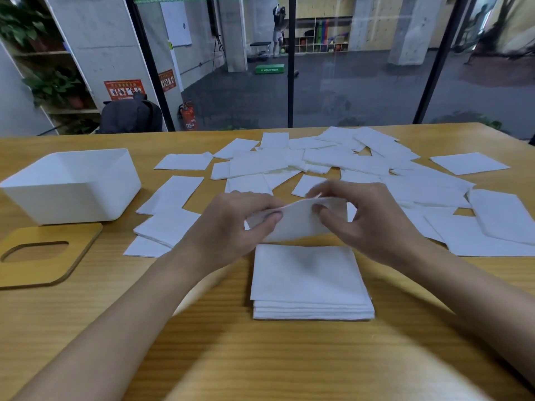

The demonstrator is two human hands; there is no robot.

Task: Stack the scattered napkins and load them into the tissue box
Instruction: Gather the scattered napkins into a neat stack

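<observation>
**A:** How will that napkin (301,224) handle?

**B:** Light, soft and floppy, I judge, and easily creased. It is best pinched at opposite edges. It hangs at frame centre, just above the stack (309,282).

**A:** And the hands?

**B:** The left hand (231,224) pinches its left edge and the right hand (367,224) its right edge.

**A:** Further out?

**B:** Scattered napkins (347,160) cover the bench (289,357) beyond. The tissue box (75,183) sits open at the frame's left, with its wooden lid (78,256) lying just below.
</observation>
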